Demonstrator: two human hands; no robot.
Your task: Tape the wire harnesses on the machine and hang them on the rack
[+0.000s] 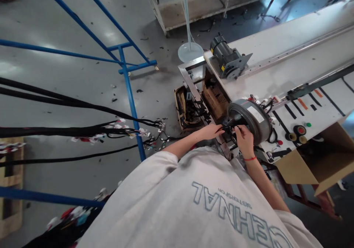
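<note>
Both of my hands are close together at the near end of the white workbench, beside a large round dark drum [249, 121] with a white label. My left hand [212, 131] has its fingers closed around a dark piece at the drum's left side; the piece is too small to name. My right hand [244, 139], with a red string at the wrist, pinches black material right in front of the drum. Just what lies between the fingertips is hidden. Wires with white and red connectors [258, 101] lie behind the drum.
A motor [225, 54] stands on the bench [284, 38]. Tape rolls [300, 130] and tape strips lie at the right, above an open cardboard box [320, 163]. Left are a blue frame [128, 89] and hanging black harnesses [69, 131]. A bin [182, 109] sits below the bench end.
</note>
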